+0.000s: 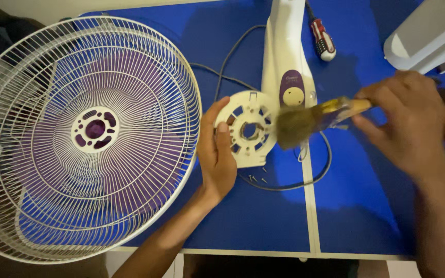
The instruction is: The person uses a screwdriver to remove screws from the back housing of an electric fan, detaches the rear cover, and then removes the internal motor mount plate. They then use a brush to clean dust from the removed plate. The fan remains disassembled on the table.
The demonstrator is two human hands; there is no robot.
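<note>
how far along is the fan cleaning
Done: fan apart, grille set aside, screws out. In hand: left hand holds the round plastic plate while the right hand brushes it with a paintbrush. Left: reassembly; stand and cover lie loose.

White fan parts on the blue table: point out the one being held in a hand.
The small round white mounting plate, gripped by the left hand while a brush sweeps it. The fan guard, stand and grey housing lie untouched.
</note>
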